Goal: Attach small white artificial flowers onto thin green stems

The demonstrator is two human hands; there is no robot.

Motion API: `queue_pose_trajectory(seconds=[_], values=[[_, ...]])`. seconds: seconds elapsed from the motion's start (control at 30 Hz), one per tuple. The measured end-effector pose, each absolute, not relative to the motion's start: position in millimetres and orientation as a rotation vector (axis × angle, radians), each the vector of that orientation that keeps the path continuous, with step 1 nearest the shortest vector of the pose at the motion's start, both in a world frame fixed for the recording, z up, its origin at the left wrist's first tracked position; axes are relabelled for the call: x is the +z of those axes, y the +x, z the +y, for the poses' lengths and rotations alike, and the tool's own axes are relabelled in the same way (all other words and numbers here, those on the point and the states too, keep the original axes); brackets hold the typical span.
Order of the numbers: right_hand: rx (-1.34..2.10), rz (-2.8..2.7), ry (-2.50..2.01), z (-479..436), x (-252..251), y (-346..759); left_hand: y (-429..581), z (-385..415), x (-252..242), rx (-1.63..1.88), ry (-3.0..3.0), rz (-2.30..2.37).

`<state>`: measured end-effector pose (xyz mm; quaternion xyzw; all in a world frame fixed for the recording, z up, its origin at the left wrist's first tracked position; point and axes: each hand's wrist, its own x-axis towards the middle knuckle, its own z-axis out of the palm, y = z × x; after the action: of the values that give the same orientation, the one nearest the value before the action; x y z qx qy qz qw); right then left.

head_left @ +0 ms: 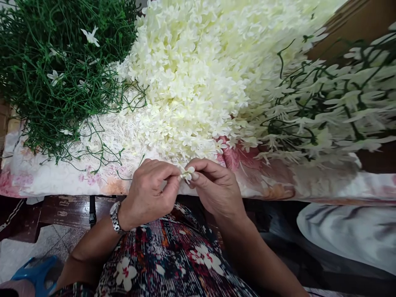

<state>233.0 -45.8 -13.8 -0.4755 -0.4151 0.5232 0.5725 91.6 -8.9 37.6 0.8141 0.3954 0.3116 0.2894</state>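
Observation:
A small white artificial flower [187, 173] is pinched between the thumb and forefinger of my right hand [218, 185], just above the table's front edge. My left hand [153, 187] meets it from the other side, thumb and forefinger pressed together at the petals. Whatever those left fingertips grip is too small to make out. Right behind both hands lies a large heap of loose cream-white flower heads [192, 90]. Thin white strands [108, 128], which look like stamens, lie in a pile to the left of the heap.
Green plastic stems [62, 62] form a big mound at the back left, with a few white flowers among them. Flowers on green stems [334, 103] bunch at the right, by a brown cardboard box [365, 24]. A floral cloth [62, 177] covers the table. A blue stool [37, 274] stands below left.

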Motion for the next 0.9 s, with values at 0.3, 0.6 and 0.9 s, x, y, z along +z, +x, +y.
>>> queue_pose_trajectory(seconds=[0.3,0.6,0.9], values=[[0.907,-1.349,-1.284,-50,-5,231,89,-13,31,0.766,2.392,1.117],[0.58,-1.631,-1.292,-49,3,230,85,-14,23,0.817,2.392,1.092],[0.535,-1.711,-1.215,-46,0,234,86,-19,18,0.876,2.031,1.156]])
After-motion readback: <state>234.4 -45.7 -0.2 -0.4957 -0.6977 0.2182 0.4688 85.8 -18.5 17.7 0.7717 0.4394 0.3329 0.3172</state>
